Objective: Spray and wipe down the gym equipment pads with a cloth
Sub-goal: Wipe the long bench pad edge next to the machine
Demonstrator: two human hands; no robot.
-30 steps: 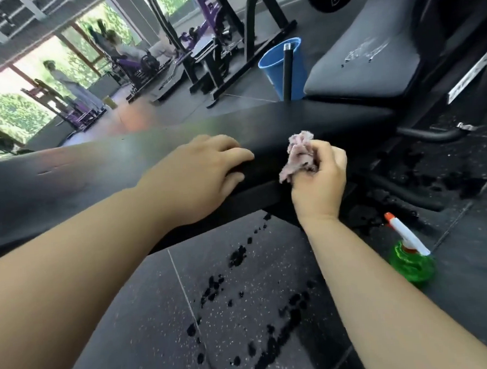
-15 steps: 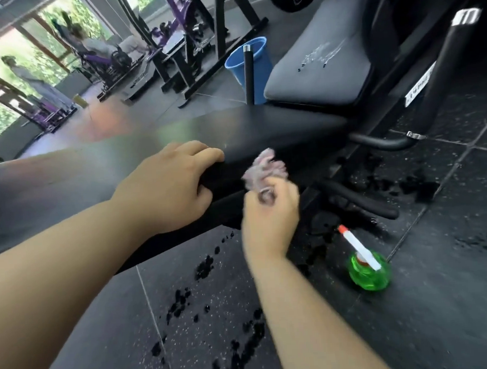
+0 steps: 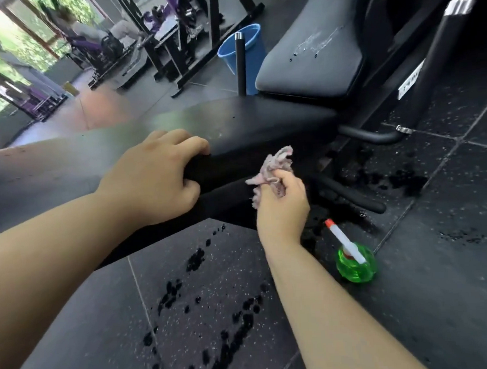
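A long black bench pad runs across the middle of the view. My left hand grips its near edge, fingers curled over the top and thumb underneath. My right hand holds a crumpled pinkish cloth against the pad's front side, just below the edge. A green spray bottle with a white nozzle and orange tip stands on the floor to the right of my right wrist. A second grey pad behind shows wet streaks near its top.
Dark wet splashes mark the speckled rubber floor below the bench and near its black metal legs. A blue bucket with a black post in front stands behind the bench. Purple gym machines and a person are far back left.
My right hand with the cloth has slid down from the pad's top edge to its front side. The left hand keeps its grip. The camera view has shifted, so the bottle appears nearer the centre.
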